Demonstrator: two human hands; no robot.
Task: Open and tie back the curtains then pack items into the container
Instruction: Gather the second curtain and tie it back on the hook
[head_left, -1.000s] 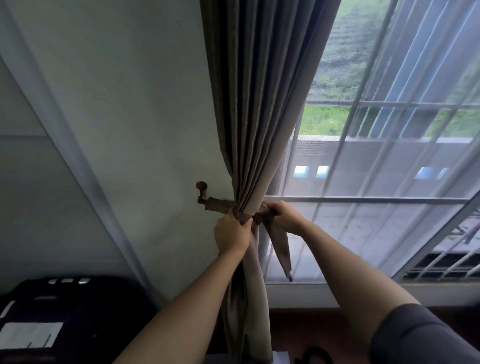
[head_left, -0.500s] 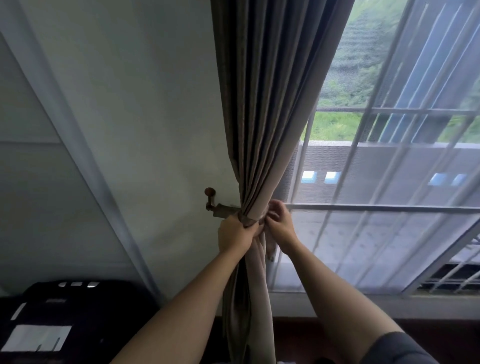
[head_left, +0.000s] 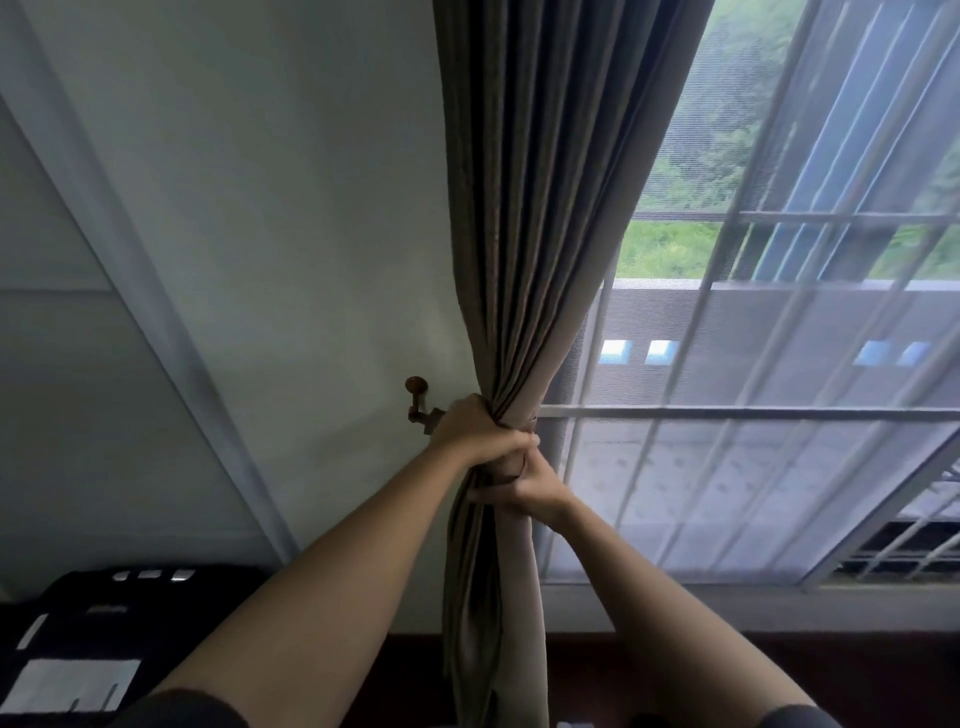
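Your left fingers (head_left: 511, 448) are curling tight round the gathered neck of the curtain (head_left: 535, 208), knuckles facing up, squeezing the folds into one bunch. Your left hand (head_left: 475, 431) is sitting at the narrowest part of the fabric, touching the short brown tieback (head_left: 435, 417) that shows between your wrist and the wall hook (head_left: 417, 397). Whether the strap is also running under those fingers, I cannot tell.

Just below, your right hand (head_left: 535, 491) is grasping the same bunch, touching the underside of your left hand. Its thumb is lying across the front of the cloth towards the left, and the other fingers are wrapping round behind, out of sight.

The curtain is hanging from the top of the view in dark pleats, narrowing to your two hands, then dropping straight down between your forearms to the bottom edge. It is drawn to the left side of the window (head_left: 779, 467), whose mesh and pale bars are showing greenery and a balcony wall outside. The hook is standing out of the pale wall (head_left: 285, 208) just left of the bunch, its round knob uppermost. A black case (head_left: 130, 623) with white labels is lying at the lower left corner, well apart from the curtain.
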